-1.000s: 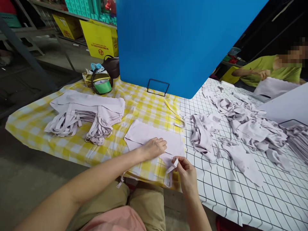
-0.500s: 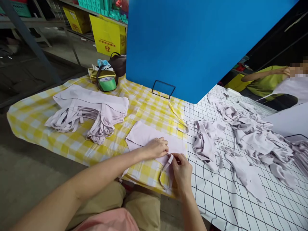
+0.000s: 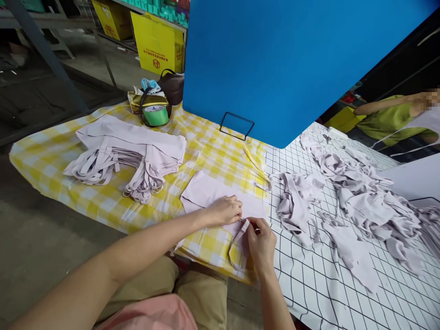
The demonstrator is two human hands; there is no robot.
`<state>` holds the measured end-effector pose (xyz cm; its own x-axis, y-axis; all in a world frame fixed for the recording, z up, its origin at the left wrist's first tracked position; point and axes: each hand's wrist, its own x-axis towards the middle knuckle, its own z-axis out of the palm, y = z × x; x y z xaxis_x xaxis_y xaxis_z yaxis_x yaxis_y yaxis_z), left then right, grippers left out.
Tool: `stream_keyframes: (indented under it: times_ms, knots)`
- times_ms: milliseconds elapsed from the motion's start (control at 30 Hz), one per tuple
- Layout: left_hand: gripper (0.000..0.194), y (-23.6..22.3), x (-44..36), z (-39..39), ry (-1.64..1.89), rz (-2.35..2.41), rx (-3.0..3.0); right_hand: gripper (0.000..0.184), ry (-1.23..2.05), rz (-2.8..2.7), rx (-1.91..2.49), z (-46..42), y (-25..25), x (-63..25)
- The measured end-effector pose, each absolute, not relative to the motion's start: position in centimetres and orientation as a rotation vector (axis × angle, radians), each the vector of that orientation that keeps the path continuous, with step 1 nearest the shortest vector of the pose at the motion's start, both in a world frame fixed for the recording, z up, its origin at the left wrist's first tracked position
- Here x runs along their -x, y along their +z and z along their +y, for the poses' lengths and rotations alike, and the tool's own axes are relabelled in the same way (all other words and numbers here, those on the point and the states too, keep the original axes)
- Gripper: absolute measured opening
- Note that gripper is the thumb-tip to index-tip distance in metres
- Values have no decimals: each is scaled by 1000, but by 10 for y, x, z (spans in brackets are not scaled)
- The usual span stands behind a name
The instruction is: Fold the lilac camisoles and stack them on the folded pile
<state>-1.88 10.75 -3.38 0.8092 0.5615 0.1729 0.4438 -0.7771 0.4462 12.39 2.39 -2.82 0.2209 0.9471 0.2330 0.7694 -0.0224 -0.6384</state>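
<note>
The pale lilac garment (image 3: 211,189) lies on the checked surface (image 3: 213,151). The left hand (image 3: 225,211) rests on it, fingers curled, though I cannot tell if they grip; the right hand (image 3: 263,243) pinches a strap (image 3: 243,229) in its fingers. Beyond, a yellow box (image 3: 154,41) bears a red hexagonal mark and unreadably small red writing, its contents hidden. A dark bag (image 3: 173,88) sits nearby.

You're in a garment wkshop, by the looks: strappy lilac pc (image 3: 202,184) right in front of you, stack (image 3: 134,137) of similar to your L, loose heaps (image 3: 373,197) on the R, co-worker (image 3: 385,123) w/ matching fabric (image 3: 425,120) across the table (image 3: 309,293), yellow ctns (image 3: 156,39) w/ red print out back, bare concrete floor (image 3: 37,224) below.
</note>
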Motion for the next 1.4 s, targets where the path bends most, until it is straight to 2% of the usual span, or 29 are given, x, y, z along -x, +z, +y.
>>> stream_keyframes:
  times_ms: [633,767,900,1033,1167,1400]
  knots:
    - [8,-36,16,105,406,811,-2627,19,400,-1579,1796,29,-27,-114]
    - [9,-37,21,103,450,762,-2587,26,751,-1202,1854,14,-24,-112]
    - [18,-34,30,97,424,737,-2576,47,1206,-803,1705,-6,-19,-108]
    - [23,-28,37,92,389,718,-2608,54,1406,-630,1513,-27,-14,-104]
    - [23,-25,35,92,329,762,-2567,55,1343,-653,1565,-57,-9,-101]
    - [29,-35,32,82,396,839,-2663,54,913,-887,1832,-107,-28,-98]
